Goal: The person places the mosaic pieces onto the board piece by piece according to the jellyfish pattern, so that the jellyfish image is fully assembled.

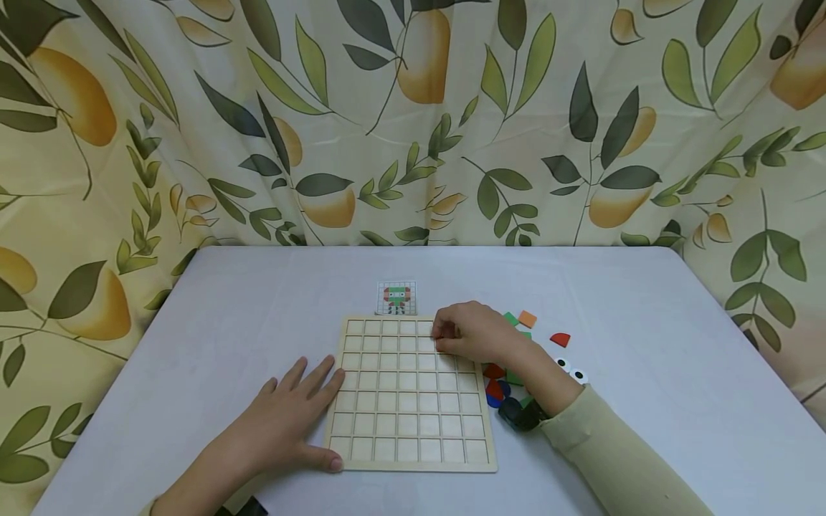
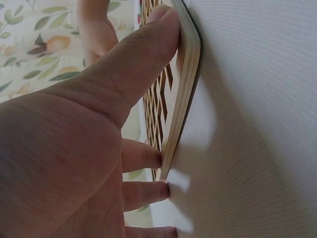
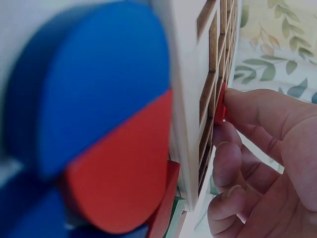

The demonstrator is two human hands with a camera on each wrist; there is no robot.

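Note:
A pale wooden grid board lies flat on the table, its square cells bare in the head view. My left hand is spread at the board's left side, the thumb on the near left corner and fingertips against the edge. Over the far right cells, my right hand pinches a small red piece between thumb and finger, right at the grid. Most of that piece is hidden by the fingers in the head view.
Beyond the board lies a small pattern card. To the right are loose pieces: an orange square, a red quarter circle, eye discs, and blue and red pieces, large in the right wrist view. A patterned curtain hangs behind the table.

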